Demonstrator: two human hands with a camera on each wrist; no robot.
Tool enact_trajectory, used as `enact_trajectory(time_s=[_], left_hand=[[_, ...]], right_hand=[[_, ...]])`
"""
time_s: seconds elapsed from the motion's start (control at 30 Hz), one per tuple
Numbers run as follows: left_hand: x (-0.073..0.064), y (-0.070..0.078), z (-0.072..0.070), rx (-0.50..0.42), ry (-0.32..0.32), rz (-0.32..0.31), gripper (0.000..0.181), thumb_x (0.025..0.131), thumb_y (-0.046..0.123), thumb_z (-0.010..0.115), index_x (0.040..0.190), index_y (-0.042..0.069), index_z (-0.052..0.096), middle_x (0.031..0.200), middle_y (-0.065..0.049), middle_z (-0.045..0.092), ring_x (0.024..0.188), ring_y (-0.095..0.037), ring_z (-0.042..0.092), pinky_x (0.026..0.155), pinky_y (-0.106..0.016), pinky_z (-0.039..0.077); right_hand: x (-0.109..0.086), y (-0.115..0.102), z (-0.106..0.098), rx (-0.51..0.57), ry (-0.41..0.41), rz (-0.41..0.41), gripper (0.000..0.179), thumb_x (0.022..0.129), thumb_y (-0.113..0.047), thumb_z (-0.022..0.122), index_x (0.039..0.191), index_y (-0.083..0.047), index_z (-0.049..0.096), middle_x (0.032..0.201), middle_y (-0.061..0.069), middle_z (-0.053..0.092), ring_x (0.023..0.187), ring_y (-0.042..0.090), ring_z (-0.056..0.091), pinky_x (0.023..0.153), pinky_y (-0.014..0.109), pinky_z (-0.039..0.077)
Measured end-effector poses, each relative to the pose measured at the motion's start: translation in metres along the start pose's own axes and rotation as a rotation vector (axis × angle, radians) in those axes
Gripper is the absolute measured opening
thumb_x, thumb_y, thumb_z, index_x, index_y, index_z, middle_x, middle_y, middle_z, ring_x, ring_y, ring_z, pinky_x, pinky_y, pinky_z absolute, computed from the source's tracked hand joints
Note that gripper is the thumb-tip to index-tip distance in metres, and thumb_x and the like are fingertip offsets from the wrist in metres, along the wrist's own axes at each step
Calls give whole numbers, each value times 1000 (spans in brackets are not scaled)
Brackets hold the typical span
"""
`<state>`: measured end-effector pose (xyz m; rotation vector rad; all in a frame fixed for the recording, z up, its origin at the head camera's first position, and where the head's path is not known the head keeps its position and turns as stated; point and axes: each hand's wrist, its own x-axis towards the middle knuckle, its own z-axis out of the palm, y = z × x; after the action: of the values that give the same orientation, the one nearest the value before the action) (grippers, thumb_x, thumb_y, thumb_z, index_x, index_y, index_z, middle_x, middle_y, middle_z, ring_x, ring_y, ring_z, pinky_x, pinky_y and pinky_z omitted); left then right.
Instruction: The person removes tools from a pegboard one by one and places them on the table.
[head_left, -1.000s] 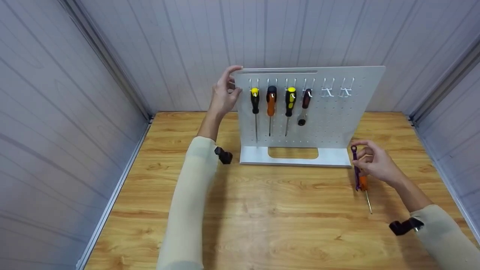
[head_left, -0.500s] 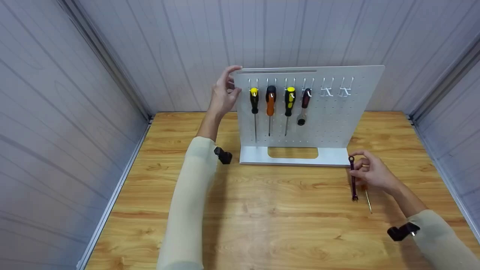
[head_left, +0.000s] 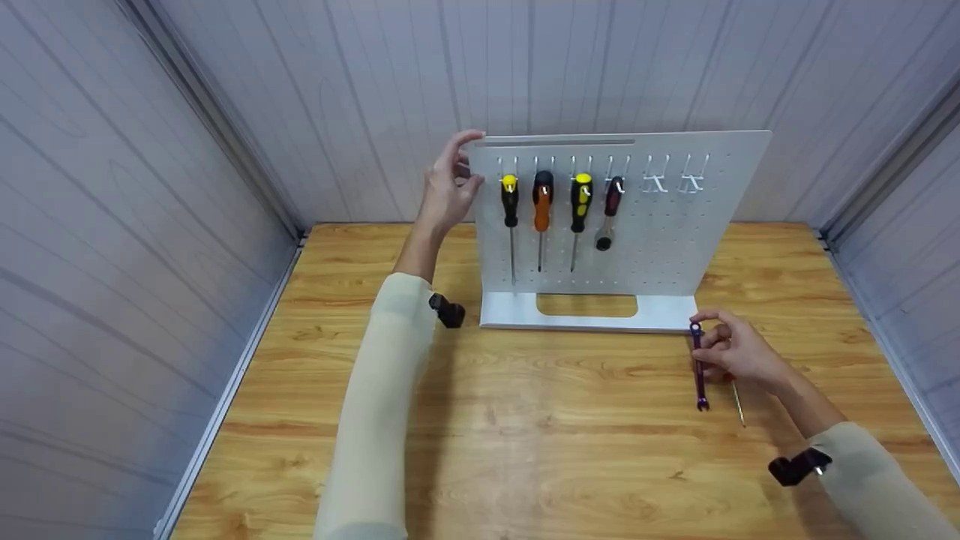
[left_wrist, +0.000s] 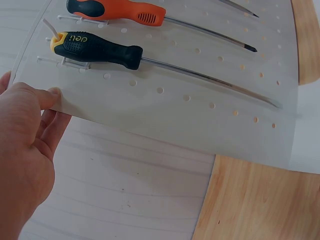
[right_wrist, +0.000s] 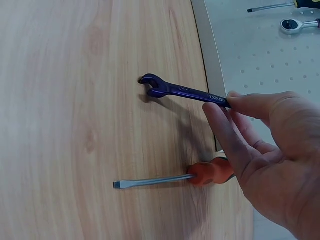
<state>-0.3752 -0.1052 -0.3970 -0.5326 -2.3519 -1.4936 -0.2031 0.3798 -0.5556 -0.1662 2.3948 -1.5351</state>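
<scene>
My left hand (head_left: pixel 448 187) grips the upper left edge of a white pegboard stand (head_left: pixel 660 247), thumb on its front in the left wrist view. Between thumb and fingers, my right hand (head_left: pixel 739 351) pinches a purple combination wrench (right_wrist: pixel 187 92) near the board's lower right corner. The wrench's open end points toward me and its ring end shows up by the fingers in the head view. Below the wrench, an orange-handled screwdriver (right_wrist: pixel 202 174) lies on the table, its handle mostly hidden by my right hand in the head view.
On the board's hooks hang a yellow-topped screwdriver (head_left: pixel 510 201), an orange one (head_left: pixel 542 202), another yellow-and-black one (head_left: pixel 581 202) and a ratchet wrench (head_left: pixel 610 214). Two bare hook pairs (head_left: pixel 655 184) sit to their right. Panel walls (head_left: pixel 360 97) enclose the wooden table (head_left: pixel 525 435).
My right hand has moved down and slightly left with the wrench, away from the loose screwdriver's handle. My left hand has stayed on the board's edge.
</scene>
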Motion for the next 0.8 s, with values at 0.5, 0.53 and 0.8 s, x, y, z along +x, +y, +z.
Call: enact_trajectory(time_s=[0.5, 0.53, 0.8], left_hand=[[0, 1, 0, -9, -2, 1, 58, 107, -7, 66, 158, 18, 57, 120, -13, 69, 103, -21, 72, 97, -36, 62], [0, 1, 0, -9, -1, 2, 58, 107, -7, 66, 158, 18, 57, 119, -12, 68, 102, -20, 71, 95, -35, 61], [-1, 1, 0, -10, -1, -12, 58, 107, -7, 66, 158, 19, 57, 118, -10, 68, 101, -19, 70, 93, -33, 59]], right_hand=[[3, 4, 9, -55, -11, 68, 66, 100, 9, 76, 157, 14, 44, 97, 8, 71, 80, 6, 76, 70, 30, 68], [3, 4, 10, -58, -13, 69, 66, 99, 9, 76, 156, 15, 44, 97, 8, 71, 80, 6, 75, 70, 30, 68], [3, 2, 11, -90, -3, 95, 64, 98, 8, 78, 154, 16, 47, 94, 4, 66, 75, 6, 70, 69, 27, 67]])
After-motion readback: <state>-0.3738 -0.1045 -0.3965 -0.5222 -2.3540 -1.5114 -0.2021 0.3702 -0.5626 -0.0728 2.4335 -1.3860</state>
